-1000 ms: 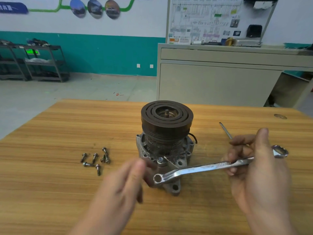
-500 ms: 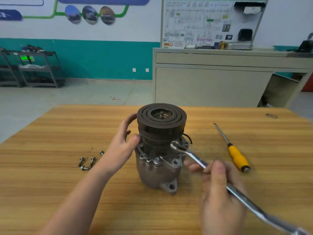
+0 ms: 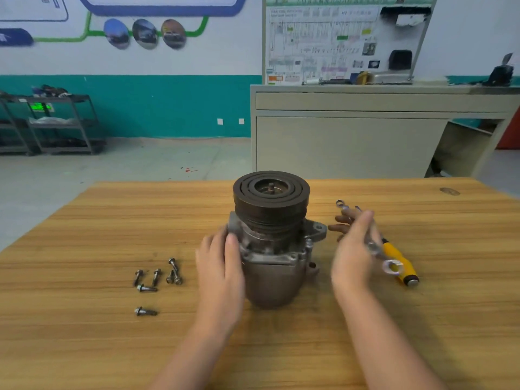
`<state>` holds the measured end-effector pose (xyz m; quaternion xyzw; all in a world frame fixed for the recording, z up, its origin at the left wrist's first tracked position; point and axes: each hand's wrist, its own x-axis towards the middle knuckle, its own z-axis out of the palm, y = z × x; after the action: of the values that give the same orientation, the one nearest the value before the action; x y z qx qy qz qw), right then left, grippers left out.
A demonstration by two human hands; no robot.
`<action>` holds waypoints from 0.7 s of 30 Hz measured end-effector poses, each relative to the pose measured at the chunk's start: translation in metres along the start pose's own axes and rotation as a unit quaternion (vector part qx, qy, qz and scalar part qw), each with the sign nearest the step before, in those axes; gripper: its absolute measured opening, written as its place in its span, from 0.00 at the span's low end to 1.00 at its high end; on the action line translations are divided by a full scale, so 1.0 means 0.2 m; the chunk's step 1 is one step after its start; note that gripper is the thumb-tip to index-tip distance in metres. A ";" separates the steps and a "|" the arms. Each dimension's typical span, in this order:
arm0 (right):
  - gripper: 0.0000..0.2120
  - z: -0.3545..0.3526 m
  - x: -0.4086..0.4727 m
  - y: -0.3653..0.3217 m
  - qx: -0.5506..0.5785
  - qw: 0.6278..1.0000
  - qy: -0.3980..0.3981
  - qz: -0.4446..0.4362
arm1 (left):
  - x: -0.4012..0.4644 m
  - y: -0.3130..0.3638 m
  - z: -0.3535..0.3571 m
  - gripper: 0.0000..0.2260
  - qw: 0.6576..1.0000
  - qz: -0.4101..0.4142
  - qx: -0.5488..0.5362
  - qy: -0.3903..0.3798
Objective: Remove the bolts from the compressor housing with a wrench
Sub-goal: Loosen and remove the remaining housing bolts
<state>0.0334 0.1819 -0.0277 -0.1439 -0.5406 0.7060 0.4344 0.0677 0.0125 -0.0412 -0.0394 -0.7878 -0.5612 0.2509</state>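
Observation:
The grey compressor housing (image 3: 270, 266) stands upright mid-table with its dark grooved pulley (image 3: 271, 192) on top. My left hand (image 3: 219, 263) rests against the housing's left side, thumb on its flange. To the right of the housing my right hand (image 3: 353, 249) holds the silver wrench (image 3: 371, 243), which is blurred; one ring end shows above the fingers and the other below, near the screwdriver. The wrench is apart from the housing. Several removed bolts (image 3: 157, 277) lie on the table to the left, and one more bolt (image 3: 145, 311) lies nearer to me.
A yellow-handled screwdriver (image 3: 398, 261) lies on the wooden table (image 3: 84, 333) just right of my right hand. Beyond the table stand a beige cabinet (image 3: 351, 142) with a wiring board on top and a metal shelf rack (image 3: 50, 125) by the teal wall.
The wrench has come off the housing's flange and swung away to the right in my right hand. My left hand has slid from the pulley down to the flange. One more bolt lies on the table.

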 end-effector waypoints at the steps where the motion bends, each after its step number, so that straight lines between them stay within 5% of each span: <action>1: 0.17 -0.04 0.06 -0.04 0.016 0.999 -0.030 0.010 | -0.06 -0.01 -0.01 0.21 0.999 0.026 0.023 0.022; 4: 0.19 -0.16 0.10 -0.12 0.065 0.992 -0.112 0.009 | -0.08 -0.04 -0.07 0.21 0.994 0.068 0.028 0.075; 9: 0.19 -0.15 -0.01 -0.19 0.037 0.987 -0.152 -0.017 | 0.04 -0.05 -0.05 0.41 0.991 0.005 -0.080 -0.109; 12: 0.16 -0.12 -0.07 -0.19 0.021 0.989 -0.142 -0.031 | 0.02 -0.12 -0.02 0.45 0.987 0.014 -0.101 -0.122; 21: 0.15 -0.11 -0.20 -0.20 -0.108 0.981 -0.071 -0.144 | 0.00 -0.15 -0.03 0.33 0.987 0.020 -0.117 -0.105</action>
<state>0.0893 0.1674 -0.0107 -0.0602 -0.6583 0.5822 0.4734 0.0596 -0.0037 -0.0658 -0.1430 -0.7381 -0.6368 0.1712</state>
